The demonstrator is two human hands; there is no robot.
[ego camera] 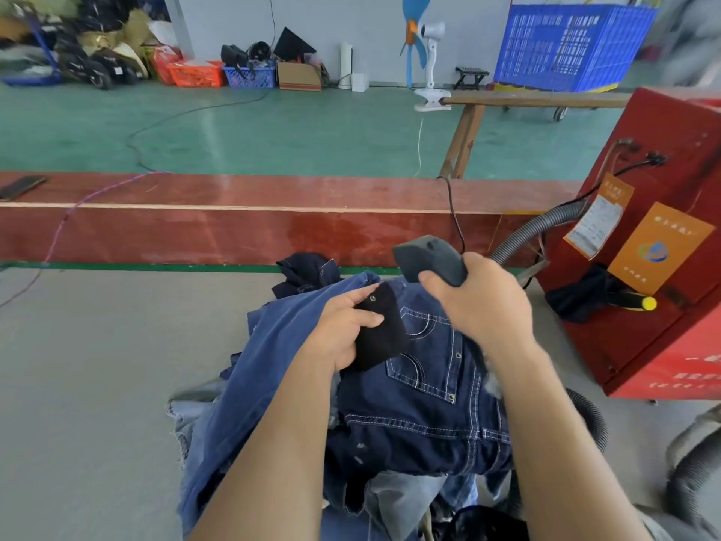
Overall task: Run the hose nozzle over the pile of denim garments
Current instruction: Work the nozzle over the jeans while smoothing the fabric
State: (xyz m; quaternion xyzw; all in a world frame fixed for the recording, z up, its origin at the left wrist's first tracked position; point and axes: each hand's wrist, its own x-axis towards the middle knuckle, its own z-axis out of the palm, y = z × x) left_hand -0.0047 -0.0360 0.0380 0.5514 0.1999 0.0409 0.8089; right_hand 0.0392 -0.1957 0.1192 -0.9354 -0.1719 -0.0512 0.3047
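A pile of denim garments [425, 404] lies on the grey table in front of me, dark jeans on top and lighter blue pieces to the left. My right hand [478, 302] grips a dark grey hose nozzle [427, 259], held just above the far end of the pile. Its ribbed grey hose [534, 232] runs right to the red machine. My left hand [343, 329] pinches a small black fabric piece [380, 329] with a metal snap, resting on the jeans.
A red machine [659, 244] stands close on the right, with hose loops [593, 419] beside it. A long red wooden bench [234, 212] crosses behind the table [97, 384], with a phone [21, 187] on it. Crates, a fan and clutter sit along the far wall.
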